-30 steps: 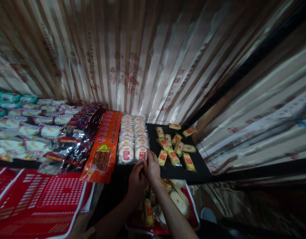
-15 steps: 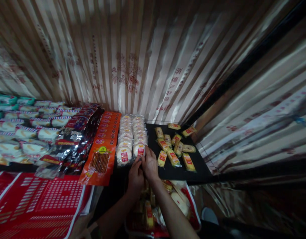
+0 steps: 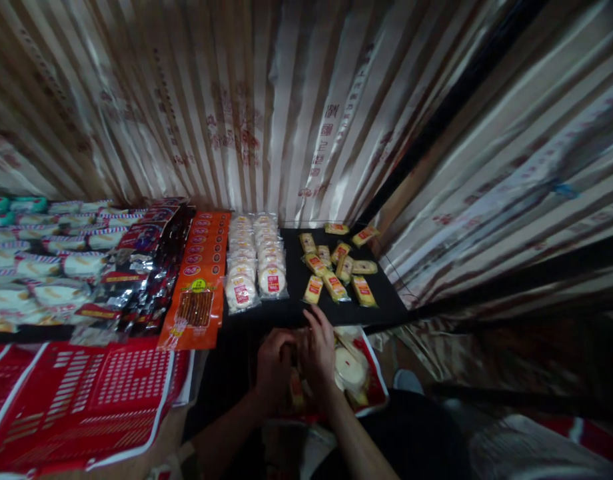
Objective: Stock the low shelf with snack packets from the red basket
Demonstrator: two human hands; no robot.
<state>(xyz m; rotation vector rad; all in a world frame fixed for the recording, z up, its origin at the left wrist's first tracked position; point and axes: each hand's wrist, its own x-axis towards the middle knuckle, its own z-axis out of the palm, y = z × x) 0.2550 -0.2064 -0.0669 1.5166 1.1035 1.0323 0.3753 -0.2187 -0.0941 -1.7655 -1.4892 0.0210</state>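
Note:
My left hand [image 3: 274,363] and my right hand [image 3: 317,347] are over a red basket with a white rim [image 3: 379,373], just in front of the black shelf [image 3: 281,313]. The right hand's fingers are spread, with nothing visible in them. My left hand's fingers bend down into shadow, so I cannot see whether they hold anything. Inside the basket lie a round white packaged item [image 3: 350,367] and yellow-wrapped snacks [image 3: 296,388], partly covered by my hands. Beyond my hands, round white crackers in clear packets [image 3: 273,281] stand in two overlapping rows.
Loose yellow-wrapped snacks [image 3: 335,285] lie on the shelf at right. Left of the crackers are orange snack packets [image 3: 194,300], dark shiny packets [image 3: 149,257] and white packaged rolls [image 3: 84,265]. A red basket [image 3: 131,373] sits at lower left. A pleated curtain [image 3: 286,120] hangs behind.
Both hands have drawn back from the front of the right cracker row to over the basket and moved apart. My right hand's fingers have spread. The camera view has shifted slightly.

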